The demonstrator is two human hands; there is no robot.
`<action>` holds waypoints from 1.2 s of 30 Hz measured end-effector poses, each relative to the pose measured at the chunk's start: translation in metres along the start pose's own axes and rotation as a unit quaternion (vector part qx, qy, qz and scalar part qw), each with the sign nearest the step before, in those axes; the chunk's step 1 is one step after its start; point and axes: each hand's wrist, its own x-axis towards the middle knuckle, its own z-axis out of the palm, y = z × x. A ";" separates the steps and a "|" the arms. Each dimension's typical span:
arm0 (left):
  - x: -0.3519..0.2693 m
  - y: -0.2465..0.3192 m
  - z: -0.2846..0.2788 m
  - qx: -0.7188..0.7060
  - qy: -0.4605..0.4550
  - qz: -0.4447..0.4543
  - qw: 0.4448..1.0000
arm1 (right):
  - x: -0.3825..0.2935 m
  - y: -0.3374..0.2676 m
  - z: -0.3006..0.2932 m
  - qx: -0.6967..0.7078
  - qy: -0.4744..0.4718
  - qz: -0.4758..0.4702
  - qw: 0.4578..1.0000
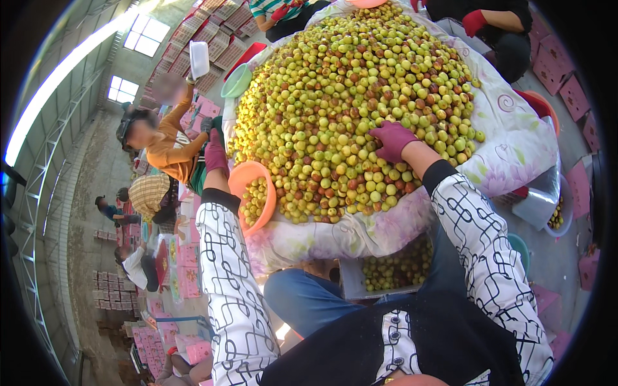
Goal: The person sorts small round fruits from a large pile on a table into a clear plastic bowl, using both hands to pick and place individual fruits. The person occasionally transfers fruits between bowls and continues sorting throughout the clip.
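A large heap of green and reddish-brown jujube fruits (333,111) lies on a floral cloth (338,236) before me. My right hand (393,140), in a magenta glove, rests on the heap at its near right part, fingers spread among the fruits; whether one is gripped cannot be told. My left hand (215,153), gloved alike, is by the far rim of an orange plastic basin (272,202), which holds some fruits and stands at the heap's left edge. The left fingers are partly unclear, and what they hold cannot be told.
A grey box (355,284) of fruits stands below the cloth, by my knees. A green basin (237,81) is at the heap's far left. A co-worker in orange (176,149) raises a white container (199,59). Other gloved workers sit opposite. Pink cartons (555,65) stand around.
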 end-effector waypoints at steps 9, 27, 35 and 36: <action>-0.026 0.010 -0.040 -0.394 0.067 -0.135 0.907 | 0.001 0.003 0.000 0.027 -0.017 -0.004 0.999; -0.056 -0.092 -0.073 -0.385 -0.174 -0.169 0.890 | -0.004 0.001 -0.004 0.014 -0.032 -0.015 0.999; -0.239 -0.067 -0.015 0.141 -0.368 -0.056 0.918 | 0.001 0.005 0.002 0.035 -0.052 -0.006 0.998; -0.254 -0.073 -0.001 0.198 -0.385 -0.070 0.899 | -0.001 0.004 0.001 0.029 -0.044 -0.011 0.999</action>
